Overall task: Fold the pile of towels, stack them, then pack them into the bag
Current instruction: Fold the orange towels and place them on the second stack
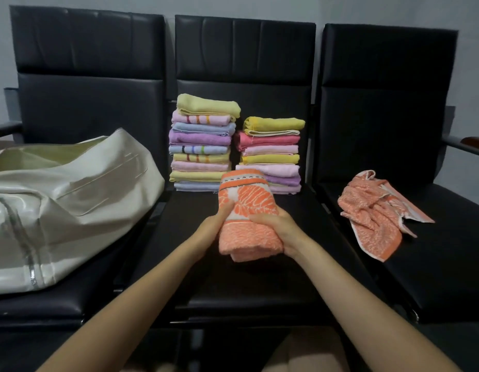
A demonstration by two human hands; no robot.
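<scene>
Both hands clamped on one folded orange towel [249, 218], held above the middle seat [233, 285]: left hand [215, 228] curled round its 9 o'clock edge with the thumb pressed on top, right hand [277, 232] wrapped round the 3 o'clock edge. Bundle thick, layers bulging at the near end, apparently folded and not yet stacked.

At 12 o'clock from the grip, two stacks against the backrest: the tall stack [202, 142] on the 11 o'clock side, the short stack [270, 154] just beside it. At 3 o'clock, on the next seat, one crumpled towel [377, 213], unfolded. At 9 o'clock, the cream bag [61, 200], slumped on the far seat; mouth possibly open toward the back, hard to judge from this angle.

Risks from here, as a judgement: fold springing apart if either side is released early, given the loose thick end; tall stack toppling if the bundle lands off-centre or nudges it; short stack the safer target. Slick seat, so a shove could slide a whole stack. Sagging bag mouth likely to snag stacks at packing unless propped open.
</scene>
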